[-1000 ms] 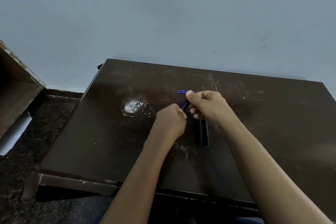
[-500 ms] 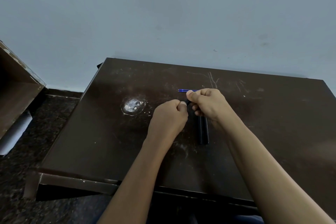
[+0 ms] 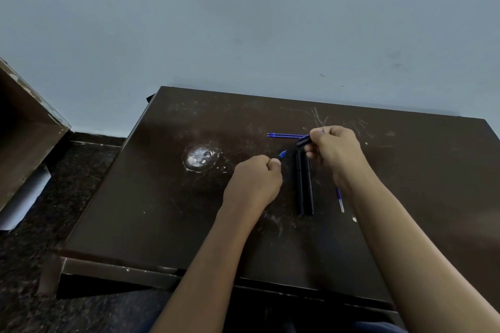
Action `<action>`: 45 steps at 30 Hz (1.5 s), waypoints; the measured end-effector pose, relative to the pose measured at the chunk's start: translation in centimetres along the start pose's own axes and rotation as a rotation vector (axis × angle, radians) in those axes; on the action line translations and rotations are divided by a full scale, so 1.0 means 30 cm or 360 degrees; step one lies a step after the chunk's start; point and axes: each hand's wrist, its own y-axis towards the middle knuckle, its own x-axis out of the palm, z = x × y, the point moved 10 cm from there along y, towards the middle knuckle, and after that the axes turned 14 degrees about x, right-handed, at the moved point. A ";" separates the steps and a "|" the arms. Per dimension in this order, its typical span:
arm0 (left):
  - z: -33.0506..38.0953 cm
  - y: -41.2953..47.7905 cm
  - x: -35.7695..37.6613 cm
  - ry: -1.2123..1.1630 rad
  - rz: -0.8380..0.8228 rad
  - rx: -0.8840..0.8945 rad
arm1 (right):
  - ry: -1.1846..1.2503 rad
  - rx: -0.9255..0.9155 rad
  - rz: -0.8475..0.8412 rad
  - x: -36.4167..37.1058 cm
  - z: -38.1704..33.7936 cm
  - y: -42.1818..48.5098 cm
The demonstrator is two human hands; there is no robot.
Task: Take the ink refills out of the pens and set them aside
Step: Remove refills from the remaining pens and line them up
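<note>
While the hands are separating at centre frame, a blue end (image 3: 282, 154) is coming out of the black barrel (image 3: 303, 140).
The left hand (image 3: 254, 184) is pinching that end, likely the refill; the right hand (image 3: 335, 151) is gripping the barrel; freed refills (image 3: 286, 134) are lying just above.

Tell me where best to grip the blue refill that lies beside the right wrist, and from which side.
Pinch across its near, pale end from above: the blue refill lies flat on the table, and the right wrist covers its far end.
</note>
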 end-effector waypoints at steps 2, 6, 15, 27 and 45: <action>-0.006 -0.001 -0.007 -0.0003 0.0021 -0.0053 | -0.0413 -0.0036 0.0044 0.015 0.017 0.012; -0.013 -0.005 -0.020 -0.0018 0.0078 -0.0087 | -0.1289 -0.0162 -0.0115 0.146 0.066 -0.027; -0.019 -0.005 -0.040 0.0032 0.0151 -0.0051 | -0.2030 -0.0191 -0.0311 0.265 0.185 -0.045; -0.024 -0.009 -0.055 0.0093 0.0190 -0.0099 | -0.1479 -0.0010 -0.0216 0.205 0.122 0.004; 0.017 0.004 -0.036 -0.0302 0.0174 0.0027 | 0.0300 0.0262 -0.0753 0.221 0.068 -0.101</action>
